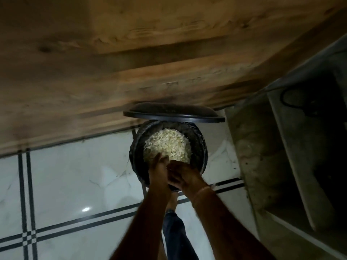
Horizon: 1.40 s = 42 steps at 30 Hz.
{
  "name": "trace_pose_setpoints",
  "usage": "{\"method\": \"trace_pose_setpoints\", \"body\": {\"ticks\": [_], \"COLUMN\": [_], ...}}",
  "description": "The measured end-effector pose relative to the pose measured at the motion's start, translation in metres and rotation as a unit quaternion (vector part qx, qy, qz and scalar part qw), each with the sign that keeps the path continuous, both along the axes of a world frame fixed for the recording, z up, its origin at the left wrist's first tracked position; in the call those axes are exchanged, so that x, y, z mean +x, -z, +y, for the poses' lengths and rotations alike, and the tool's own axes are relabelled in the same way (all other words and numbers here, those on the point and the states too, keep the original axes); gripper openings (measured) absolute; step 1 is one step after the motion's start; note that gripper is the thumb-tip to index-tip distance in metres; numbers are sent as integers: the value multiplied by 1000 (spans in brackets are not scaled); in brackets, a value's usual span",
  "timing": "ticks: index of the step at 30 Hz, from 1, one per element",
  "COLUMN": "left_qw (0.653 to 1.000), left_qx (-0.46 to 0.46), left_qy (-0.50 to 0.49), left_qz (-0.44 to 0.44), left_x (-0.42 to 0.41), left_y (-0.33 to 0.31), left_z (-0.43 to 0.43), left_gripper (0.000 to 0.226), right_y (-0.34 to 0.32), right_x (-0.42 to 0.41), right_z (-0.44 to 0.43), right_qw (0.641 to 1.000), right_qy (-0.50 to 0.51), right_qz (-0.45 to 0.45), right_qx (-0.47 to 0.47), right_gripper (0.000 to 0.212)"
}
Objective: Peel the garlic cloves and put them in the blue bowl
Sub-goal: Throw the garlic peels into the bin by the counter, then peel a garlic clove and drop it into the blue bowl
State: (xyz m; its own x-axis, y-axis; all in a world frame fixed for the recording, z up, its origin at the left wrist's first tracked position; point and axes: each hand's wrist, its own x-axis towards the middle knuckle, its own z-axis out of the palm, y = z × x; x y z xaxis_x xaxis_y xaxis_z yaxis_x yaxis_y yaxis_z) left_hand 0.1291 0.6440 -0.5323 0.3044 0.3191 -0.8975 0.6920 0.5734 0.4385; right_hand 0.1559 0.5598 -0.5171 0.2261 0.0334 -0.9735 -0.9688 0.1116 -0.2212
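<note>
A black bin stands on the floor below me with its lid raised. It holds a heap of pale garlic skins. My left hand and my right hand are pressed together over the bin's near rim, fingers extended toward the skins. Neither hand visibly holds anything, though the picture is dim and blurred. No garlic cloves and no blue bowl are in view.
A wooden cabinet front rises behind the bin. White marble floor tiles with dark stripes spread to the left. A grey stone shelf unit stands at the right. My foot is at the bin's base.
</note>
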Motion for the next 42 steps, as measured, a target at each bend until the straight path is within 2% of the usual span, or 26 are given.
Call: {"method": "trace_pose_setpoints", "body": {"ticks": [2,4,6,8,10,12,14,16,18,20,21,23,25,26,27,28,30,33,35,38,42], "left_qw": [992,981,981,976,979,976,974,983,977,973,961,904,888,879,867,853,836,788,752,700,661], "left_qx": [53,105,115,125,124,97,109,31,21,31,83,214,202,211,229,262,304,332,360,405,395], "left_qy": [114,164,148,146,148,194,185,155,207,226,263,366,409,423,439,449,458,516,543,557,566], "left_qz": [-24,-11,56,100,71,20,71,94,54,45,30,49,63,65,59,42,0,-50,-102,-187,-293], "left_x": [-3,-4,-1,4,11,10,6,13,19,18,11,-2,-14,-17,-15,-16,-22,-42,-56,-75,-99], "left_y": [-14,-18,-7,-4,-12,-19,-3,-5,-29,-48,-49,-31,-35,-51,-87,-125,-191,-277,-336,-416,-491], "left_z": [-16,-14,1,14,9,-1,8,14,5,-9,-8,9,32,39,40,37,23,-7,-32,-74,-146], "left_gripper": [37,40,42,49,47,42,44,51,49,52,56,72,82,78,69,59,47,48,48,49,47], "right_y": [-3,-14,-23,-17,-12,-16,-18,-32,-32,-39,-44,-69,-102,-120,-133,-144,-172,-243,-300,-372,-445], "right_x": [4,8,8,0,-2,5,11,13,3,5,8,13,9,3,-5,-15,-31,-59,-84,-122,-165], "right_z": [5,7,3,-2,-5,-2,3,17,19,17,14,2,-10,-16,-24,-34,-49,-77,-101,-144,-216], "right_qw": [1000,1000,996,992,992,990,989,988,973,978,986,986,981,977,970,957,932,886,848,808,767], "right_qy": [-21,3,43,72,70,73,59,-23,-162,-150,-99,-35,-25,-37,-74,-111,-141,-187,-211,-205,-142], "right_qz": [-20,-16,-10,-37,-48,-31,-75,-128,-162,-138,-113,-130,-166,-191,-230,-267,-323,-403,-456,-506,-557], "right_qx": [-2,22,78,94,89,112,113,82,10,35,67,100,102,84,28,-30,-80,-131,-170,-220,-285], "right_gripper": [26,22,24,29,42,38,41,38,37,46,48,47,44,37,30,26,23,20,29,34,37]}}
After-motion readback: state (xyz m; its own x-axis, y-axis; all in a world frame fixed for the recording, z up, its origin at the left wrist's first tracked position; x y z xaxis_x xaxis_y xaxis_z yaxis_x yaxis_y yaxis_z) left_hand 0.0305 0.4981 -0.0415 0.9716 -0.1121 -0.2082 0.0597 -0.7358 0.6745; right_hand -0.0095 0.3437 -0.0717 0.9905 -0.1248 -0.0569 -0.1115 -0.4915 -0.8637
